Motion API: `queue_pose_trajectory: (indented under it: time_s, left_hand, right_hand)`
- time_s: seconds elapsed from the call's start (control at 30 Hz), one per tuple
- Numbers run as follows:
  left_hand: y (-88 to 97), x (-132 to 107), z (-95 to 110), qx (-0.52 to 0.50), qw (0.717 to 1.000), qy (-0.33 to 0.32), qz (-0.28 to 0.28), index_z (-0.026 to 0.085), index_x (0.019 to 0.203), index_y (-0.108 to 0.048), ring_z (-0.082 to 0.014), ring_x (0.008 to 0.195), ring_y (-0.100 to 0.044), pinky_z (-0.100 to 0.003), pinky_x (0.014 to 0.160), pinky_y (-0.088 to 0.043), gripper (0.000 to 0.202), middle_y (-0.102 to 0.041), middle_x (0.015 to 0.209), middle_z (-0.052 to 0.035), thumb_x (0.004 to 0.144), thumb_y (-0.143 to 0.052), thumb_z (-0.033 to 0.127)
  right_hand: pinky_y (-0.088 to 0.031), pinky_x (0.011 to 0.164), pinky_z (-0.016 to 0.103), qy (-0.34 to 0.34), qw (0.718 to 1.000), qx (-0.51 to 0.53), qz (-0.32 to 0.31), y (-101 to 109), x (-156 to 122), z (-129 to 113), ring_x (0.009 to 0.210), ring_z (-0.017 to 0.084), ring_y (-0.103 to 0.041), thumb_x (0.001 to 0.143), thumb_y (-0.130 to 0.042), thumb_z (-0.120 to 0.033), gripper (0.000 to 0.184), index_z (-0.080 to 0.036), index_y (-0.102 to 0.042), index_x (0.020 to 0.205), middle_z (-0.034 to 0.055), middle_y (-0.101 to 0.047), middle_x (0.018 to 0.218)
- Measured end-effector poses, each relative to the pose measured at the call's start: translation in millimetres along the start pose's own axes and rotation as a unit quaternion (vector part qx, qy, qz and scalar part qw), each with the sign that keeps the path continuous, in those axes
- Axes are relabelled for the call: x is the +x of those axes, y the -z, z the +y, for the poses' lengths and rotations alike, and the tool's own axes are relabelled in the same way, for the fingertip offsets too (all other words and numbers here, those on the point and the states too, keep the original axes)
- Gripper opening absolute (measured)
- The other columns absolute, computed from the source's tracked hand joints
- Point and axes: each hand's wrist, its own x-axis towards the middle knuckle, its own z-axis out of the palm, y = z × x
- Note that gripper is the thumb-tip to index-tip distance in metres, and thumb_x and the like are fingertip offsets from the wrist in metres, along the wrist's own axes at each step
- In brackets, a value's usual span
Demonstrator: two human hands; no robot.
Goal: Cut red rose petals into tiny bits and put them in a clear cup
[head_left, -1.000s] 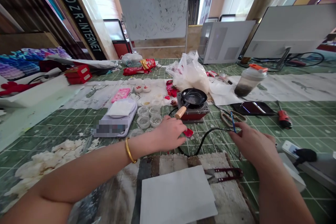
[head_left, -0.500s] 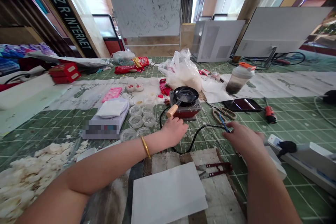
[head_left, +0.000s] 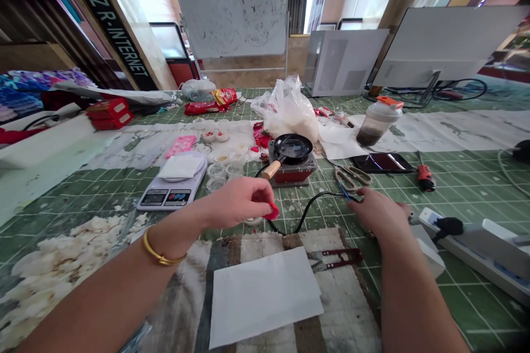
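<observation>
My left hand (head_left: 242,201), with a gold bangle at its wrist, is closed in a pinch on a small red petal-like piece (head_left: 272,212). Just beneath those fingertips a small clear cup (head_left: 253,222) shows in part. The fingers of my right hand (head_left: 381,214) are closed on a thin blue stick (head_left: 343,191), its tip pointing at the scissors (head_left: 351,177). A small black pan (head_left: 293,149) with a wooden handle sits on a little red-sided heater (head_left: 292,175). Several clear cups (head_left: 216,183) stand behind my left hand, partly hidden by it.
White folded paper (head_left: 265,295) and red-handled snips (head_left: 337,258) lie on the mat in front. A kitchen scale (head_left: 171,190) and pale flakes (head_left: 53,265) are left. A black cable (head_left: 308,212) crosses the middle. A phone (head_left: 381,162), shaker bottle (head_left: 377,124) and power strip (head_left: 467,259) are right.
My left hand has pulled back and left from near the pan handle, and a red piece now shows in its fingertips. My right hand has shifted slightly, still with the blue stick.
</observation>
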Motion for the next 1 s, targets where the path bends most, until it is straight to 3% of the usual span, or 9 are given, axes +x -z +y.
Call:
queue_pose_trajectory:
  time_s: [0.1,0.2,0.3,0.43,0.6,0.73,1.0]
  left_hand:
    - [4.9,-16,-2,-0.152,0.988,0.026,0.023,0.017,0.080,-0.057,-0.0134,0.070,-0.060,-0.024,0.063,-0.043,0.013,-0.067,0.077,-0.0018,0.075,-0.066,0.026]
    - [-7.1,-24,-11,-0.259,0.964,0.046,0.035,0.016,0.077,-0.056,-0.0119,0.069,-0.060,-0.024,0.064,-0.043,0.018,-0.065,0.075,-0.0015,0.071,-0.072,0.023]
    - [-27.6,-23,-24,-0.304,0.950,0.057,0.047,0.015,0.075,-0.054,-0.0097,0.065,-0.057,-0.021,0.057,-0.039,0.026,-0.062,0.071,-0.0001,0.067,-0.076,0.025]
    - [-47.8,-15,-37,-0.324,0.941,0.055,0.080,0.016,0.077,-0.051,-0.0071,0.057,-0.050,-0.020,0.052,-0.036,0.031,-0.058,0.065,0.0033,0.065,-0.078,0.026]
    - [-58.7,-12,-45,-0.329,0.938,0.047,0.104,0.016,0.081,-0.053,-0.0079,0.058,-0.052,-0.021,0.053,-0.038,0.031,-0.058,0.066,0.0039,0.064,-0.077,0.023]
    - [-61.8,-13,-51,-0.359,0.929,0.027,0.090,0.015,0.083,-0.055,-0.0103,0.064,-0.057,-0.022,0.057,-0.041,0.028,-0.061,0.069,0.0012,0.064,-0.076,0.021]
    - [-56.7,-20,-61,-0.409,0.905,0.020,0.114,0.014,0.078,-0.057,-0.0058,0.054,-0.049,-0.022,0.055,-0.039,0.013,-0.054,0.066,0.0039,0.073,-0.067,0.021]
  right_hand:
    - [-0.040,0.085,0.047,0.051,0.997,0.050,0.030,7,-13,-12,0.086,0.030,-0.065,0.082,-0.051,-0.038,0.027,-0.020,-0.066,0.096,0.0098,-0.072,0.087]
    - [-0.045,0.068,0.031,0.139,0.979,0.147,0.029,8,-33,-29,0.071,0.019,-0.063,0.085,-0.049,-0.051,0.032,-0.024,-0.065,0.091,0.0025,-0.071,0.081]
    - [-0.045,0.062,0.026,0.258,0.912,0.317,-0.048,2,-53,-47,0.068,0.016,-0.061,0.084,-0.053,-0.052,0.032,-0.021,-0.064,0.085,0.0015,-0.069,0.078]
    - [-0.047,0.073,0.025,0.335,0.843,0.392,-0.153,-11,-68,-64,0.082,0.015,-0.062,0.083,-0.059,-0.047,0.029,-0.021,-0.062,0.097,0.0014,-0.068,0.087]
    - [-0.047,0.072,0.026,0.337,0.813,0.429,-0.204,-24,-79,-77,0.080,0.015,-0.061,0.082,-0.063,-0.039,0.021,-0.021,-0.062,0.092,0.0012,-0.067,0.085]
    - [-0.047,0.066,0.026,0.299,0.815,0.453,-0.203,-34,-83,-81,0.072,0.014,-0.058,0.084,-0.059,-0.033,0.013,-0.020,-0.062,0.084,0.0005,-0.063,0.077]
    - [-0.047,0.064,0.026,0.267,0.793,0.517,-0.179,-52,-79,-81,0.074,0.014,-0.059,0.082,-0.063,-0.034,0.014,-0.021,-0.063,0.087,0.0013,-0.064,0.081]
